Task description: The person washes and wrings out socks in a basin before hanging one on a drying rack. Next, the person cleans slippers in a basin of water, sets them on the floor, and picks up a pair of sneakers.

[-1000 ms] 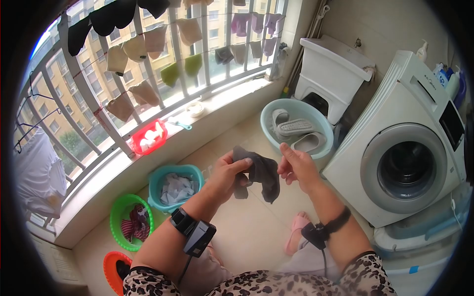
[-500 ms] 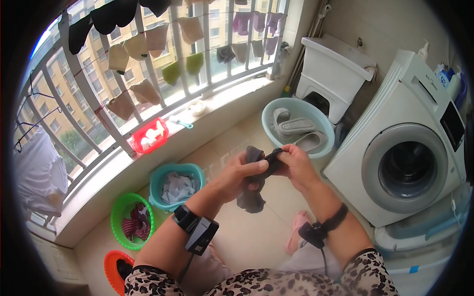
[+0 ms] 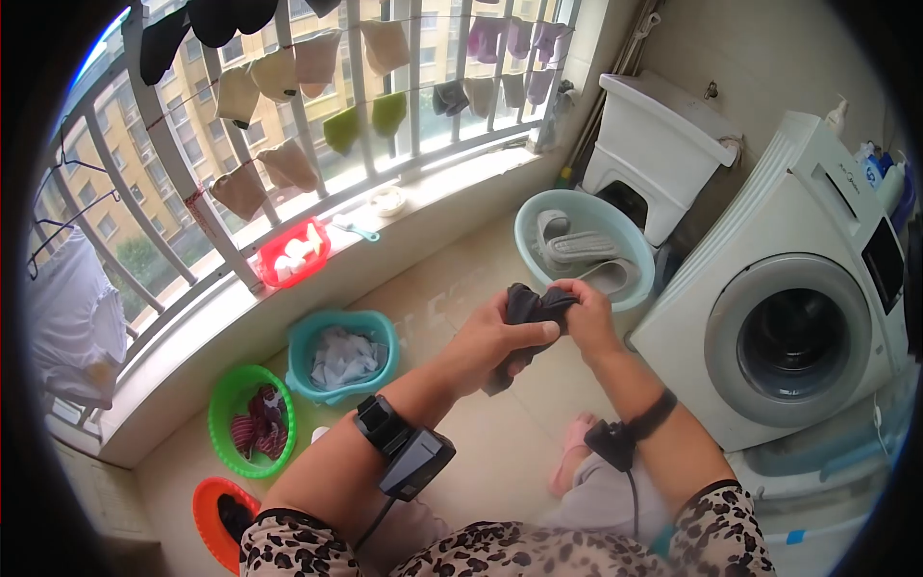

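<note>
A dark grey sock (image 3: 535,306) is bunched up between my two hands, in front of me above the floor. My left hand (image 3: 488,338) is wrapped round it, thumb across the front, and part of the fabric hangs below the fingers. At the sock's right end, the fingers of my right hand (image 3: 588,310) pinch a fold of it. Just beyond my hands stands a pale blue basin (image 3: 527,252) with grey slippers (image 3: 583,246) in it.
A washing machine (image 3: 692,317) stands at the right, and a white sink (image 3: 654,135) at the back. Along the left are a teal basin (image 3: 300,370), a green basket (image 3: 223,444) and an orange basin (image 3: 207,524). Socks (image 3: 279,77) hang on lines at the railing.
The sock has been gathered into a tighter bunch, with less of it hanging below my left hand. Both hands have shifted slightly right, and the view has tilted a little.
</note>
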Demonstrator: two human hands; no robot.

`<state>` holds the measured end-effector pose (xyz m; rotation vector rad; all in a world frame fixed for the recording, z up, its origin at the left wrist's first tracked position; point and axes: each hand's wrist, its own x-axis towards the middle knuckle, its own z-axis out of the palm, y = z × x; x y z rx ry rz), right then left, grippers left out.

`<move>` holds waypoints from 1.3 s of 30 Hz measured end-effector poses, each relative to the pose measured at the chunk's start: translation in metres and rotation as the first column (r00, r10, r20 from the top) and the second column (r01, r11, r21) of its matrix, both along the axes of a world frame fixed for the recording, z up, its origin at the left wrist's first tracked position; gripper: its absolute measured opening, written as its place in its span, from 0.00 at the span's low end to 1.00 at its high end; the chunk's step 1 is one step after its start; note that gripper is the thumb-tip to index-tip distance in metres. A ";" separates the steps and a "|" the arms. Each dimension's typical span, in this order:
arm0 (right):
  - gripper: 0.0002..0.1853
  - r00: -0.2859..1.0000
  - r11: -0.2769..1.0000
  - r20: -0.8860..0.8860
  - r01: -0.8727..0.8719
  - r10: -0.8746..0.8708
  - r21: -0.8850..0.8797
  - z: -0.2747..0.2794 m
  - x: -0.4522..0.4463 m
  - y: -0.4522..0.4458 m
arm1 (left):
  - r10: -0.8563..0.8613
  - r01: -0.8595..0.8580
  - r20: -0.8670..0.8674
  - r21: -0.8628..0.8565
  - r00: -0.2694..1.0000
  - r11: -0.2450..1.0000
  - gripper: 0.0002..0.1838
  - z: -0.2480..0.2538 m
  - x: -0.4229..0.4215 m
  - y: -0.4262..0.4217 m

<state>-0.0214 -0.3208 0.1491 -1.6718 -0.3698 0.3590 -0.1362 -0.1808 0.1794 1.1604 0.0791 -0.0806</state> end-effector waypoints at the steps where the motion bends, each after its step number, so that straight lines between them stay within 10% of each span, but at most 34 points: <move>1: 0.12 0.999 0.996 0.046 -0.030 0.026 0.087 -0.001 -0.001 0.002 | 0.150 -0.150 0.014 0.185 0.989 0.971 0.10 -0.008 0.005 0.005; 3: 0.11 0.993 0.977 -0.040 -0.097 0.107 0.189 0.011 -0.027 0.010 | 0.409 -0.412 0.124 0.510 0.904 0.755 0.12 -0.030 0.018 0.018; 5: 0.11 0.946 0.922 -0.222 -0.148 0.238 0.358 0.030 -0.053 0.017 | 0.479 -0.484 0.114 0.379 0.870 0.789 0.12 -0.047 0.027 0.030; 8: 0.15 0.965 0.953 0.010 -0.258 0.260 0.161 0.026 -0.057 0.022 | 0.529 -0.533 0.114 0.340 0.841 0.775 0.10 -0.055 0.029 0.033; 12: 0.16 0.898 0.959 0.438 0.099 0.028 -0.264 0.011 -0.012 0.014 | 0.379 -0.379 -0.017 -0.021 0.925 0.925 0.10 -0.007 0.014 0.011; 14: 0.16 0.989 0.983 0.143 0.055 -0.030 -0.175 0.003 0.003 0.010 | 0.211 -0.215 -0.042 -0.182 0.977 0.960 0.12 0.004 0.005 0.003; 19: 0.13 0.994 0.993 0.103 -0.036 0.025 0.109 0.004 -0.016 0.014 | 0.377 -0.393 0.143 0.517 0.915 0.760 0.14 -0.026 0.022 0.014; 24: 0.13 0.950 0.912 -0.132 -0.223 0.282 0.344 0.029 -0.055 0.023 | 0.574 -0.568 0.055 0.257 0.817 0.782 0.11 -0.048 0.030 0.027; 30: 0.19 0.853 0.911 0.520 0.177 0.048 -0.374 -0.012 0.004 0.011 | 0.384 -0.385 0.014 0.042 0.923 0.922 0.13 -0.002 0.012 -0.005; 32: 0.18 0.730 0.928 0.673 0.162 0.116 -0.336 -0.034 0.018 0.005 | 0.127 -0.126 -0.016 0.071 0.992 0.989 0.20 0.000 0.008 -0.012; 34: 0.17 0.931 0.997 0.364 0.032 -0.004 -0.071 -0.022 0.012 0.007 | 0.153 -0.103 -0.093 0.409 0.984 0.907 0.20 0.002 0.007 -0.007; 36: 0.15 0.983 0.995 0.179 -0.041 0.025 0.085 -0.005 -0.003 0.012 | 0.375 -0.438 0.234 0.583 0.897 0.685 0.18 -0.050 0.032 0.014; 39: 0.14 0.990 0.970 0.015 -0.143 0.143 0.199 0.006 -0.036 0.025 | 0.519 -0.561 0.229 0.462 0.824 0.687 0.15 -0.082 0.045 0.036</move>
